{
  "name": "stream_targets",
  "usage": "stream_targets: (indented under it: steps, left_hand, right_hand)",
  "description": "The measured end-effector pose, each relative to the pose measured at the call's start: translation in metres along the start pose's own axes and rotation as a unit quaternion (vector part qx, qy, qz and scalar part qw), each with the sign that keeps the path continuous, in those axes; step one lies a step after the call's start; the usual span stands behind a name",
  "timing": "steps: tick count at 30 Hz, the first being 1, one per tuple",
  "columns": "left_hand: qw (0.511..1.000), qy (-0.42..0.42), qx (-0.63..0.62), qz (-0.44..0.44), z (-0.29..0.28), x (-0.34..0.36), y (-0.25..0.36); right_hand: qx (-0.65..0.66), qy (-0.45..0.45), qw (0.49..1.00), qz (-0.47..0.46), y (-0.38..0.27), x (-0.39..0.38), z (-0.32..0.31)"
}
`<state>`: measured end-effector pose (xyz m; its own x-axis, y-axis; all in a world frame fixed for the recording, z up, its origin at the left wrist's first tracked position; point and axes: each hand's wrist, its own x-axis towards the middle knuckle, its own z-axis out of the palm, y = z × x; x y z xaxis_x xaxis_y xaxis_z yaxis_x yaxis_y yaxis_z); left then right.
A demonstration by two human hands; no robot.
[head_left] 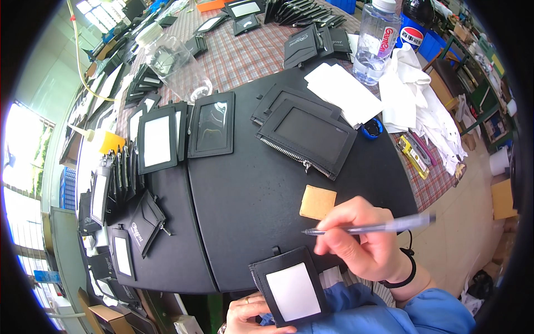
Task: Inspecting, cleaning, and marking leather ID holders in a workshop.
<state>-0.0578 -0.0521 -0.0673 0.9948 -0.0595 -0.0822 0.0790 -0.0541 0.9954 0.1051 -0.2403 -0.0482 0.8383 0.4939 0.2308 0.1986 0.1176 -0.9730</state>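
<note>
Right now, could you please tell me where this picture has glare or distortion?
In the head view, the window at left is washed out and leans; in the same view, bright reflections streak the clear-fronted card holder, and dark fisheye borders cut the corners.

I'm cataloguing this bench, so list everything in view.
Held holder: 1, black, lower centre
Pen: 1, translucent, right
Block: 1, tan, near pen
Overlapping holders: 2, black, beyond block
Other holders: many, black, left and far
Clear bottles: 2, colourless, far left, far right
Drink bottle: 1, dark, far right
Squeeze bottle: 1, yellow, left
Sheets: several, white, right
Cap: 1, blue, beside sheets
Cloth: uncounted, white, right
Slim items: 2, yellow, purple, right
Tabletop: 1, black, centre
Tablecloth: 1, reddish checked, far side
Left hand: 1, bare, on held holder
Right hand: 1, bare, on pen
</note>
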Motion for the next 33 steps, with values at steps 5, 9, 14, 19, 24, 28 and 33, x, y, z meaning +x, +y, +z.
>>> stream_targets:
  steps: [5, 9, 14, 19, 24, 28, 33]
  left_hand:
    - [0.997, -0.031, -0.068, 0.002, -0.012, -0.008, -0.005]
    - [0.988, 0.120, -0.086, -0.052, -0.006, -0.012, 0.001]
    - [0.949, 0.283, -0.124, -0.057, 0.007, -0.012, 0.021]
    - [0.921, 0.374, 0.107, 0.022, 0.010, -0.017, 0.009]
    - [0.844, 0.222, 0.435, 0.222, -0.012, -0.017, 0.007]
    - [0.806, 0.123, 0.555, 0.163, -0.021, -0.007, 0.015]
    - [0.792, 0.119, 0.582, 0.142, -0.022, 0.013, 0.024]
  right_hand:
    - [-0.221, -0.085, 0.959, -0.153, 0.004, 0.010, 0.000]
    - [-0.253, -0.073, 0.949, -0.171, 0.007, 0.008, 0.002]
    - [-0.257, -0.071, 0.947, -0.180, 0.009, 0.007, 0.004]
    - [-0.263, -0.066, 0.947, -0.174, 0.008, 0.008, 0.004]
    - [-0.261, -0.059, 0.948, -0.174, 0.009, 0.008, 0.005]
    - [-0.239, -0.080, 0.954, -0.163, 0.006, 0.009, 0.002]
    - [-0.327, 0.050, 0.917, -0.224, 0.005, 0.009, -0.004]
